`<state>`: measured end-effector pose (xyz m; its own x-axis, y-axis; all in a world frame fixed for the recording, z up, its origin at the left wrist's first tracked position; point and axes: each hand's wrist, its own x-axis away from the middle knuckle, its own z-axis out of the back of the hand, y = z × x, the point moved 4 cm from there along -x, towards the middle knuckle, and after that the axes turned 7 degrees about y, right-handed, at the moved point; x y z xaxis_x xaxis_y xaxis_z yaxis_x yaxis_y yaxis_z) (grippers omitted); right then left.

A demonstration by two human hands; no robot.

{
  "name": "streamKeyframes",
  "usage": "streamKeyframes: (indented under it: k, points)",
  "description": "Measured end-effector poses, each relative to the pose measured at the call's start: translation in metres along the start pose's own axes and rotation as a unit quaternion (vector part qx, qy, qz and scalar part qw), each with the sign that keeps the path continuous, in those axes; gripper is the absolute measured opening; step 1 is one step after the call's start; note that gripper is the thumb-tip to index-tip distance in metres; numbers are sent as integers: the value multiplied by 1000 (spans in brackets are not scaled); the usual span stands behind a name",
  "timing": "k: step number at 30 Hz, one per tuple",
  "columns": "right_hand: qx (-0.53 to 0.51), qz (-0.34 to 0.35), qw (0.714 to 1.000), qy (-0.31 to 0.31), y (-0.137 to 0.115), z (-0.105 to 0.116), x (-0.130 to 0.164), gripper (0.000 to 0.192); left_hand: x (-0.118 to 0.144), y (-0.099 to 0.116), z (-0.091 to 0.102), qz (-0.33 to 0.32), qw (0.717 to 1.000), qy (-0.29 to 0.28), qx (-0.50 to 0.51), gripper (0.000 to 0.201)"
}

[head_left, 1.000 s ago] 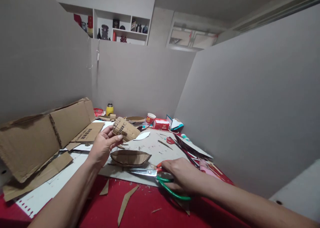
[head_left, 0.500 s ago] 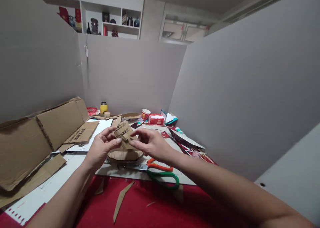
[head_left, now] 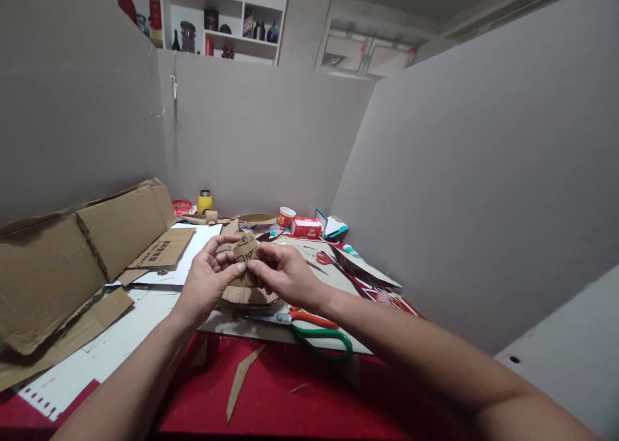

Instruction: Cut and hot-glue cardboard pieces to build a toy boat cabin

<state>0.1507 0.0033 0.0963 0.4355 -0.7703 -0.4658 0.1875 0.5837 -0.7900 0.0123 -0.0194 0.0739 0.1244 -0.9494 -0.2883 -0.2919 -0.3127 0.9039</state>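
Both hands, left hand [head_left: 207,281] and right hand [head_left: 283,274], pinch the small printed brown cardboard piece [head_left: 245,249], apparently bending it; next likely needs firmer creasing.

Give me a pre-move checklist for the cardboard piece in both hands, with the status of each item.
1. Left hand pinches the cardboard piece: ok.
2. Right hand pinches the same piece from the other side: ok.
3. Piece held above the curved cardboard shape on the board: ok; whether the two touch, cannot tell.
4. Scissors lie on the board, out of both hands: ok.
5. Scissors blades shut: cannot tell, the tips are hidden.
6. Cardboard strip lies on the red cloth, away from the hands: ok.
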Motion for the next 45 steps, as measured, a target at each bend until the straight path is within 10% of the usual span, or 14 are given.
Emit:
streamKeyframes:
  k: [10,13,17,23,27,34,45]
  points:
    - [-119,68,986,95,-30,27,27,25,-22,8,36,-45,993,97,55,45]
    - [-74,78,985,-132,-42,12,56,29,-25,14,41,-41,992,80,86,48]
    - [90,146,915,-366,-34,-10,95,9,-19,19,34,-34,992,41,112,45]
    - [108,43,992,-52,0,24,73,15,-11,15,23,3,995,-29,98,45]
    - [189,115,967,127,21,49,45,53,-6,7,13,36,994,-71,76,49]
    - [187,174,964,71,38,53,10,41,4,-2,-6,101,988,-119,6,44]
    - [92,110,987,-76,77,32,-22,28,-8,-12,29,209,965,-81,-133,27]
